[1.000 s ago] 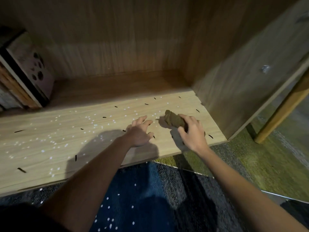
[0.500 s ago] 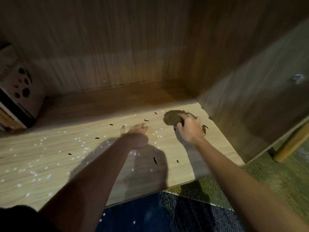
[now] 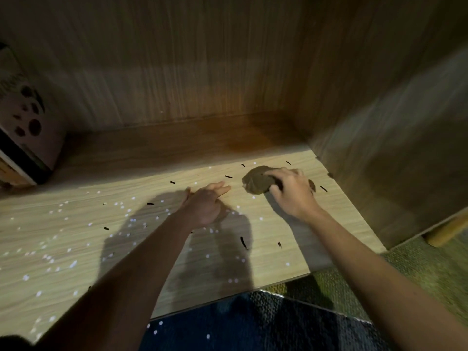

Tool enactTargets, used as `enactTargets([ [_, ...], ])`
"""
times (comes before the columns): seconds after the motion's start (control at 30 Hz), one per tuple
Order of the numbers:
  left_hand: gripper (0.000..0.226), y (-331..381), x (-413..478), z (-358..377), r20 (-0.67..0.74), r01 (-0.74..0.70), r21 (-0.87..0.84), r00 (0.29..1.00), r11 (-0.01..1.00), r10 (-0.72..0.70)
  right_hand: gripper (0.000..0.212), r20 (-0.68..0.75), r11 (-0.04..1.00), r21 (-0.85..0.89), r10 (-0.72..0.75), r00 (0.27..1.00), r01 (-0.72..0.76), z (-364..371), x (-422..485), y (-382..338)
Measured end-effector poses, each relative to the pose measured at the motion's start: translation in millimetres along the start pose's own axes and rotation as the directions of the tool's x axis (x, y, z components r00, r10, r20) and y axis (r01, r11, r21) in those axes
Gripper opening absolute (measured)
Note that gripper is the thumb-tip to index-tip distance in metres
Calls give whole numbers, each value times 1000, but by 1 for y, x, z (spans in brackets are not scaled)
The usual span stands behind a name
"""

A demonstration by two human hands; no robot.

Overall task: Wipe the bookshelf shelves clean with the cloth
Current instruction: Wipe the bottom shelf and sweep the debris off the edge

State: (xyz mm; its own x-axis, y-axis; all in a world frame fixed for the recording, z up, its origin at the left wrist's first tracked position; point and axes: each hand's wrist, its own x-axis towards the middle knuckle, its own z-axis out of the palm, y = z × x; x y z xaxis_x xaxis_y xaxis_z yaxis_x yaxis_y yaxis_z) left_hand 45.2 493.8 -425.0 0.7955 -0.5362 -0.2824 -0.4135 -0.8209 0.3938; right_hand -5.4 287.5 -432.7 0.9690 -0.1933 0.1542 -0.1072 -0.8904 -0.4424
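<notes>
Both bare arms reached forward, the left arm [image 3: 131,274] from the lower left and the right arm [image 3: 374,269] from the lower right. The left hand [image 3: 205,206] lay palm down, fingers straight and close together, pointing up and right. The right hand [image 3: 291,191], knuckles up, gripped the cloth [image 3: 255,179] with curled fingers.

At two o'clock our right hand [image 3: 291,192] hides part of the crumpled olive-brown cloth [image 3: 254,179]. At nine o'clock the frame edge cuts off the pink spotted book cover [image 3: 27,122]. We cannot identify the tiny white specks [image 3: 73,264] and dark slivers [image 3: 243,242] on the pale wooden shelf [image 3: 339,198]. The brown side panel [image 3: 392,160] at three o'clock is blurred.
</notes>
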Motion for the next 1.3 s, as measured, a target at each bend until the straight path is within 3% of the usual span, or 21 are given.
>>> enactTargets([
  [0.2,55,-3,0,-2,23,-24,-1,999,1000,24,45,97,953,46,-301,949,298,15,-83,-46],
  [0.27,58,-3,-1,0,7,-21,-7,1000,1000,21,44,165,924,289,-306,938,251,7,-106,-53],
  [0.33,60,-3,0,2,-25,-13,-28,1000,1000,12,44,114,879,457,-206,972,133,-1,-101,-50],
  [0.43,60,-3,0,5,-35,-3,-24,999,1000,3,38,-31,937,346,-40,999,49,-7,-71,-36],
  [0.57,57,0,-2,2,-6,13,5,1000,1000,-13,36,24,968,202,-157,987,149,7,-86,-37],
  [0.63,58,1,-2,2,-8,20,6,1000,1000,-20,36,53,944,231,-256,965,237,12,-118,-48],
  [0.73,61,1,-1,4,-13,36,-25,999,999,-36,33,97,864,416,-353,931,285,8,-151,-62],
  [0.8,62,0,0,4,-11,30,-29,999,999,-31,35,56,869,422,-309,950,258,4,-143,-57],
  [0.9,62,1,-1,4,-4,25,-27,1000,999,-25,38,19,947,266,-194,981,182,3,-115,-44],
  [0.97,61,3,-3,4,-6,24,-21,1000,999,-24,38,40,955,220,-215,976,201,7,-117,-45],
  [1.13,54,7,-12,4,-32,22,28,999,999,-21,34,91,867,424,-331,939,264,8,-158,-61],
  [1.3,50,9,-18,7,-76,53,24,996,998,-51,41,41,938,305,-183,982,162,4,-129,-58],
])
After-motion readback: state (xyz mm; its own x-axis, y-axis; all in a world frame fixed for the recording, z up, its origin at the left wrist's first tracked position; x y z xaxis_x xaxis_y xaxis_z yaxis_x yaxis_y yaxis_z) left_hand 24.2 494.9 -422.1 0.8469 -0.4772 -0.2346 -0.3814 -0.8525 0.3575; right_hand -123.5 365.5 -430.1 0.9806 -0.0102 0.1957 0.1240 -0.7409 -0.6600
